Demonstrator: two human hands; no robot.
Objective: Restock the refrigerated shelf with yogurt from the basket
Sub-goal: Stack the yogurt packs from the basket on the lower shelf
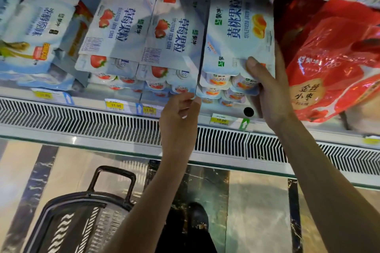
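A: Status? Which step are we seeing?

B: Placement step. We're watching the peach yogurt pack (239,33) going onto the refrigerated shelf (226,118), sitting on top of other peach packs, between the strawberry packs and the red bag (333,61). Not fully seated imo, front edge is overhanging the shelf lip a bit.

A: Hands?

B: Right hand (269,90) is gripping the pack's right front corner, thumb on the top card, fingers going behind the side. Left hand (181,117) is pinching the front-left corner of the stack w/ fingertips, steadying it. Both are in contact, neither is released.

A: Next move?

B: We're judging it needs a push back + slight squaring so the pack is lining up w/ the strawberry row, then both hands letting go and going down to the basket (80,215) for the next one. Risk: the stack underneath is looking loose, could be sliding fwd.

A: Counts?

B: Strawberry packs: we're counting 2 tilted top cards side by side (117,26) and (174,33), more layers under them. Peach: 1 in hand, at least 2 layers of cups under it, prob more, view is too cramped to be sure. Plain-flavour packs far left (39,26): blurry, 1 clear. Red bag: 1 clear, maybe another behind it. Price tags on the rail: 4 yellow ones readable-ish. Basket: 1, on the floor lower left, contents we're not making out from this angle.
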